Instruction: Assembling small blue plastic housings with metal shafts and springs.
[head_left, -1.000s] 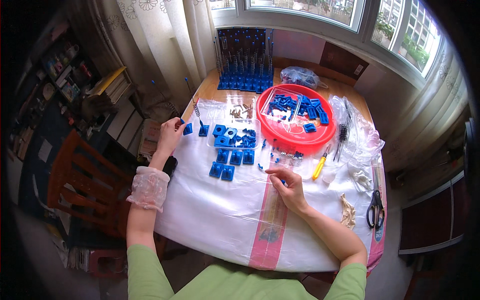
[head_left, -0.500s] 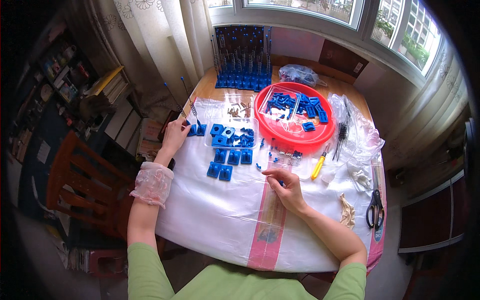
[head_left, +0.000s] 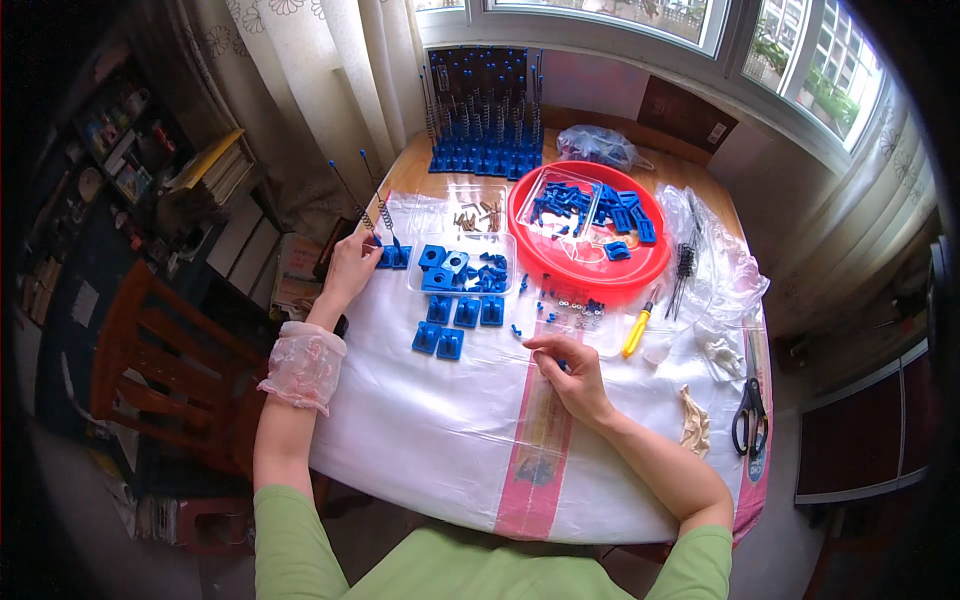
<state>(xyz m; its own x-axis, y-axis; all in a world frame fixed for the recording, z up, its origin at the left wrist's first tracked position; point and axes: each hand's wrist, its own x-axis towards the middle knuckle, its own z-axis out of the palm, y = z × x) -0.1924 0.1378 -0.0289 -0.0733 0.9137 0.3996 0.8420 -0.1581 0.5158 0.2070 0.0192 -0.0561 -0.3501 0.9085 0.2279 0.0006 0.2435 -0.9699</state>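
Note:
At the table's far left, my left hand [head_left: 352,268] has its fingertips closed on a blue plastic base with a coiled spring and a thin blue-tipped rod [head_left: 352,198]. A second such spring-rod piece [head_left: 385,212] stands upright right beside it. My right hand [head_left: 572,378] hovers or rests over the middle of the cloth, fingers curled; a small blue part shows between them. Between the hands, a clear tray [head_left: 413,283] holds blue blocks and small blue pieces. Several blue bases [head_left: 465,313] lie in front of it.
Many finished-looking spring-rod pieces [head_left: 485,155] stand at the back. A red basin [head_left: 590,278] holds blue parts. To the right are a yellow-handled screwdriver [head_left: 636,332], black scissors [head_left: 750,418], black rods [head_left: 684,270] and crumpled plastic [head_left: 735,265]. Brass-coloured pieces [head_left: 478,216] lie in another clear tray.
Almost nothing differs. My left hand stays at the spring-rod piece, whose rod has shifted very slightly; my right hand keeps its place and its curled fingers.

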